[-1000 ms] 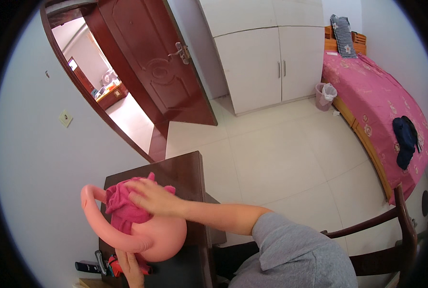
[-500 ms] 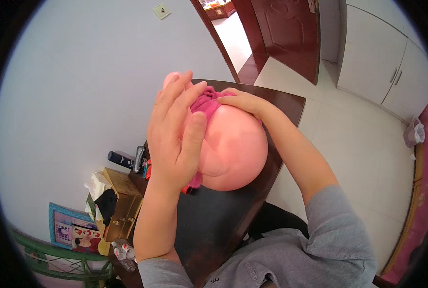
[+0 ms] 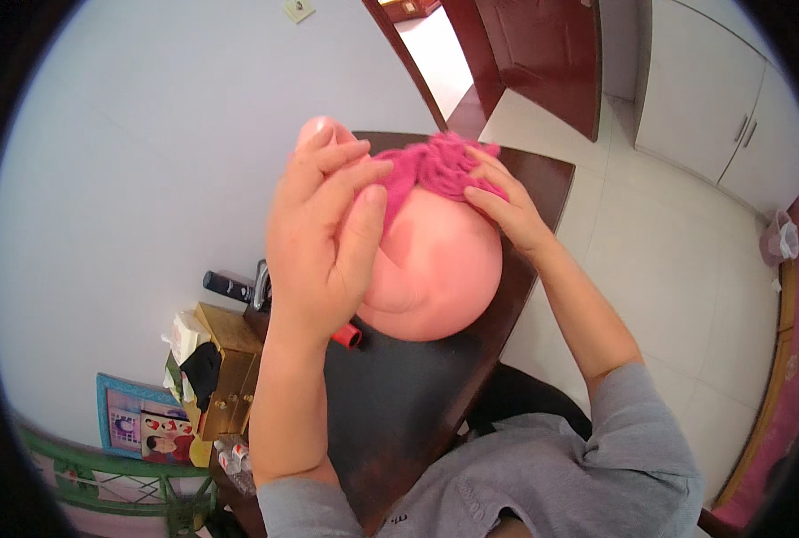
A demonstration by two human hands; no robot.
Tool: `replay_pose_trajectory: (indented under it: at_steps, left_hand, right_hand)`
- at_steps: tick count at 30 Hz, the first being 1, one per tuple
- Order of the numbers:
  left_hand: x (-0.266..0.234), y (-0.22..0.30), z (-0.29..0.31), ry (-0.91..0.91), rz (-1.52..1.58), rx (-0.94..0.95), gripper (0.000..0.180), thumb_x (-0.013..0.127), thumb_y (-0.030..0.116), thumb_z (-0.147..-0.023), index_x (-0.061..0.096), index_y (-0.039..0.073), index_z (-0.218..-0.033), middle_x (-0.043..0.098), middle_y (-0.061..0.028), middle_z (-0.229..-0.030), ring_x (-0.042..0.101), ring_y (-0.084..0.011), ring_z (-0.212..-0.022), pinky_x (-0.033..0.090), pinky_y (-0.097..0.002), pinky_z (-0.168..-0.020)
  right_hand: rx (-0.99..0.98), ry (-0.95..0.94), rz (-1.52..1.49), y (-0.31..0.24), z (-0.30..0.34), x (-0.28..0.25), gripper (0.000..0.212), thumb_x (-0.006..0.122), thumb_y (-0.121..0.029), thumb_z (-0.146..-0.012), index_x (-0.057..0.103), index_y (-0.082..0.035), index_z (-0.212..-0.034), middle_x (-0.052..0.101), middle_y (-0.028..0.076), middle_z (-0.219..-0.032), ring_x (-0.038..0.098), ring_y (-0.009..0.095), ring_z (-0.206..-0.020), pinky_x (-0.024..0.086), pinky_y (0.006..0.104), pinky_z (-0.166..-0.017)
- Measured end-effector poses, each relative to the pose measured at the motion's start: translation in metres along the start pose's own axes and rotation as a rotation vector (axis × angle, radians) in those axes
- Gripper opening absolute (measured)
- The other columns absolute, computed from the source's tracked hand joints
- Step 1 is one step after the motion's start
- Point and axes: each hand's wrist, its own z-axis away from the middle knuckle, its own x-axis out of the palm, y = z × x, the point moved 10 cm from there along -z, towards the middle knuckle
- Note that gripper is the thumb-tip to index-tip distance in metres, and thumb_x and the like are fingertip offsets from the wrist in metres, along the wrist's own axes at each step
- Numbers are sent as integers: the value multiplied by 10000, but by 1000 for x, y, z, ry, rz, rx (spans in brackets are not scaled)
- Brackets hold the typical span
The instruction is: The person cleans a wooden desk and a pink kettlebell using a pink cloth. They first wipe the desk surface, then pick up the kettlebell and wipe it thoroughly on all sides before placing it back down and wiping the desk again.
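Cloth (image 3: 444, 169) still tops the pot (image 3: 444, 278) at twelve o'clock; right hand (image 3: 514, 213) touches it, grip unclear; left hand (image 3: 314, 235) spread at nine.

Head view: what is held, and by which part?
The right hand holds the cloth by its bunched right end; whether the left hand grips anything is unclear.

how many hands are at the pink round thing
2: the bare left hand is at the left side of the glossy, rounded, plastic-looking pink object; the bare right hand touches the crumpled magenta fabric cloth on its far side. No other hand shows.
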Motion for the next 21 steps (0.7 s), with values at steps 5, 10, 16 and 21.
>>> replay_pose_trajectory:
  at_steps: [5, 10, 16, 21]
  left_hand:
    - [2, -5, 4, -2, 47, -33, 204, 612, 110, -978, 763, -1, -1059, 712, -153, -1134, 567, -382, -1305, 411, -461, -1125]
    - [0, -2, 6, 15, 35, -41, 183, 606, 71, -966, 759, -8, -1029, 718, -139, -1093, 562, -382, -1321, 411, -458, -1128]
    - [1, -3, 7, 29, 29, -29, 176, 598, 32, -938, 759, -4, -1001, 712, -133, -1099, 553, -385, -1337, 416, -463, -1122]
    - [3, -3, 11, 36, 16, -44, 180, 596, 27, -929, 758, -7, -999, 701, -144, -1144, 552, -392, -1339, 409, -467, -1129]
  right_hand:
    - [-431, -209, 389, -88, 18, 67, 266, 792, -258, -856, 659, -31, -890, 573, 199, -1422, 572, 394, -1247, 449, 454, -1057]
    - [-493, 39, 589, -95, 84, 63, 232, 818, -178, -787, 669, -43, -904, 581, 188, -1350, 563, 397, -1229, 442, 489, -1042]
    - [-395, -32, 684, -56, 176, 40, 343, 835, -136, -775, 718, -61, -1088, 516, 200, -1365, 506, 435, -1260, 405, 508, -1073]
    - [-273, 58, 534, -59, 160, 26, 493, 839, -184, -798, 680, -86, -1255, 457, 245, -1438, 446, 474, -1350, 364, 523, -1135]
